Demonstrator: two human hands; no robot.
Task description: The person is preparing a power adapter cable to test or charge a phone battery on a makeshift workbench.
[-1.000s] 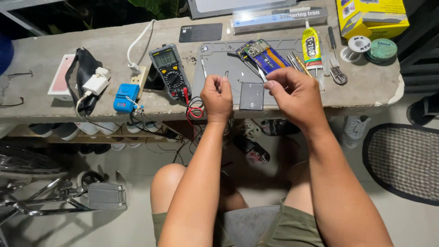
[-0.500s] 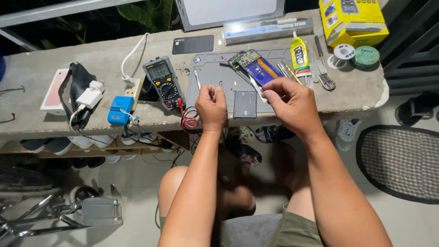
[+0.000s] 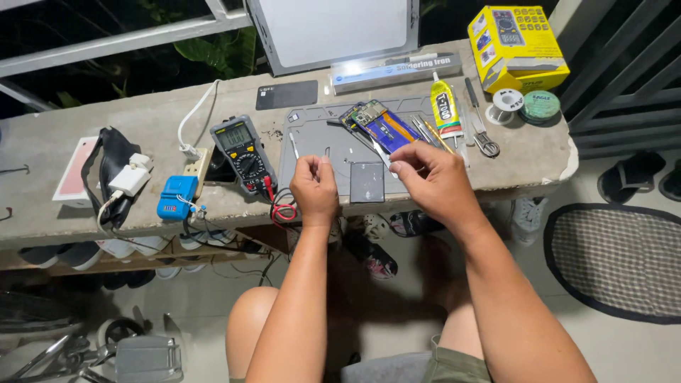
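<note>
My left hand hovers over the front edge of a grey work mat, fingertips pinched together; I see nothing between them. My right hand is pinched on a thin silver metal tool that points up-left toward an opened phone with a blue battery. A small dark rectangular part lies on the mat between my hands. Both forearms reach up from my lap to the concrete bench.
A multimeter with red and black leads lies left of the mat; further left are a blue device, a white charger and a pink box. A glue tube, tweezers, solder spools and a yellow box sit right.
The view has shifted, so the bench sits lower and further right in frame. My hands stay over the mat's front edge, now slightly further apart.
</note>
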